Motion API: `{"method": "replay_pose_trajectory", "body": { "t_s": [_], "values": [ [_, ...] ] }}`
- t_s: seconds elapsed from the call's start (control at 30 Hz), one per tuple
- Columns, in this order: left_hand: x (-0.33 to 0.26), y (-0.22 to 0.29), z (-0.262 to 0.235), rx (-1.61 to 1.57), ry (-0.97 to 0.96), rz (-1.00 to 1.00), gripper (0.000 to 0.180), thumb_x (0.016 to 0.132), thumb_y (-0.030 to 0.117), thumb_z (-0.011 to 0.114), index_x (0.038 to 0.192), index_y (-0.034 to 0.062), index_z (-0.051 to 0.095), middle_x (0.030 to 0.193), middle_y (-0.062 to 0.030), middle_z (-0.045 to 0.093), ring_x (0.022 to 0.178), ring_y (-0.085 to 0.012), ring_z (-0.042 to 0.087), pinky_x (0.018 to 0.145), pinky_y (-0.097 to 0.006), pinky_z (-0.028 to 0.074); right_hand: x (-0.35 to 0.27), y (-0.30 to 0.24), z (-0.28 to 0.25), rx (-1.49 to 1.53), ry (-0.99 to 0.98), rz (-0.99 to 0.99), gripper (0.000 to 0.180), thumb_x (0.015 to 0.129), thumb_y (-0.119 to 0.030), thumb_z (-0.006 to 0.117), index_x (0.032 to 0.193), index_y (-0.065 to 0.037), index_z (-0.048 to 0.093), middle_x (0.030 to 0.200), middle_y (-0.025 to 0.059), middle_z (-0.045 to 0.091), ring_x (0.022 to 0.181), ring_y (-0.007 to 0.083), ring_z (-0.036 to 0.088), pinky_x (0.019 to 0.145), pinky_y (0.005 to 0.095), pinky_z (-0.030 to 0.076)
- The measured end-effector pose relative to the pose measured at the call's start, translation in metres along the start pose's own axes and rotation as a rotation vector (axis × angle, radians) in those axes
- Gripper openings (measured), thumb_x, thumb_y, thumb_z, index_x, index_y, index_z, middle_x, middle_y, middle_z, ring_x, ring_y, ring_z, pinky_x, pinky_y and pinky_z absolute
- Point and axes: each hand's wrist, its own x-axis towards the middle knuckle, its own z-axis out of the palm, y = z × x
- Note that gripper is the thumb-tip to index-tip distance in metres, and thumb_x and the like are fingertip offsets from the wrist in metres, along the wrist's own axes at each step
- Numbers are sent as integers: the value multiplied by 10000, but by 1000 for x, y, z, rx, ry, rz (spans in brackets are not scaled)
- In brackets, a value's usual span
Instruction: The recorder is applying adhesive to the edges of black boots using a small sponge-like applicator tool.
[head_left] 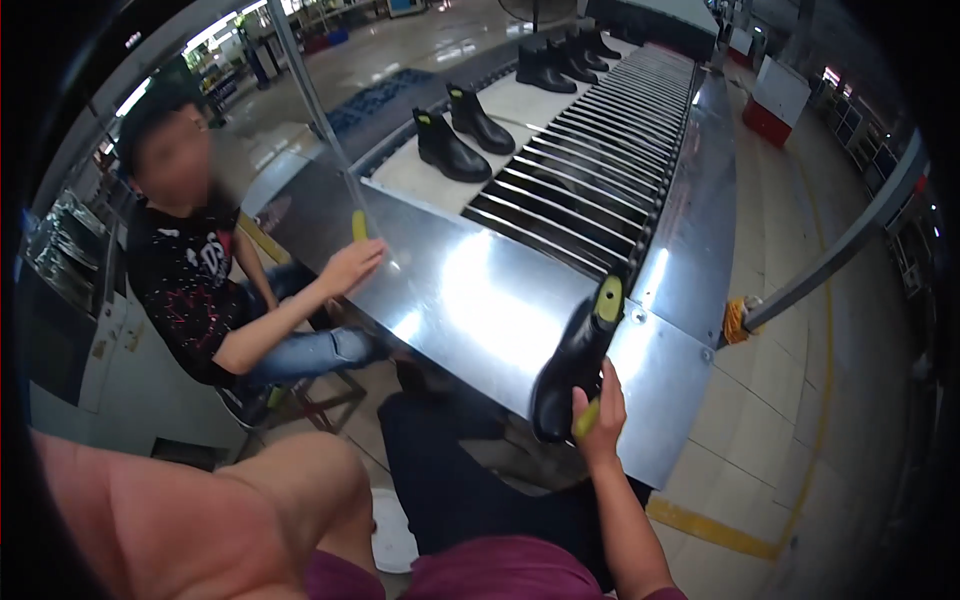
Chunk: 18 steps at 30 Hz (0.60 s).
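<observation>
A black ankle boot [578,360] stands at the near right of the metal table [440,300], its toe toward me at the table's edge. A yellow-green insert with a hole shows in its opening. My right hand [604,418] is beside the boot's toe, fingers stretched along it. A small yellow-green piece [587,418] lies between its thumb and palm; its kind cannot be made out. My left arm [190,510] is bent and raised close at the lower left, its hand outside the picture.
Several black boots [452,148] stand on pale boards left of a conveyor of metal rods [590,160]. A co-worker [200,260] sits at the left, with a hand [352,266] at the table edge near another yellow-green piece. A metal post [850,245] slants at the right.
</observation>
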Motion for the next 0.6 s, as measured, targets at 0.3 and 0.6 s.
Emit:
{"method": "replay_pose_trajectory", "body": {
  "t_s": [0.3, 0.6],
  "values": [
    [-38, -14, 29, -69, 35, -62, 331, 1026, 249, 477, 1326, 125, 545, 1455, -95, 483, 1378, -247, 398, 1200, -470, 210, 13, 55, 9, -55, 70, -17, 651, 855, -150, 776, 1395, 90, 505, 1271, 268, 641, 1041, 427, 664, 876, 461, 535],
    [-91, -17, 161, -763, 298, -292, 276, 1010, 183, 505, 1274, 133, 571, 1462, -30, 471, 1374, -178, 380, 1205, -415, 183, 15, 27, 32, 36, 169, -56, 703, 856, -186, 802, 1426, 79, 490, 1347, 272, 613, 1135, 394, 667, 949, 432, 537]
  ]
}}
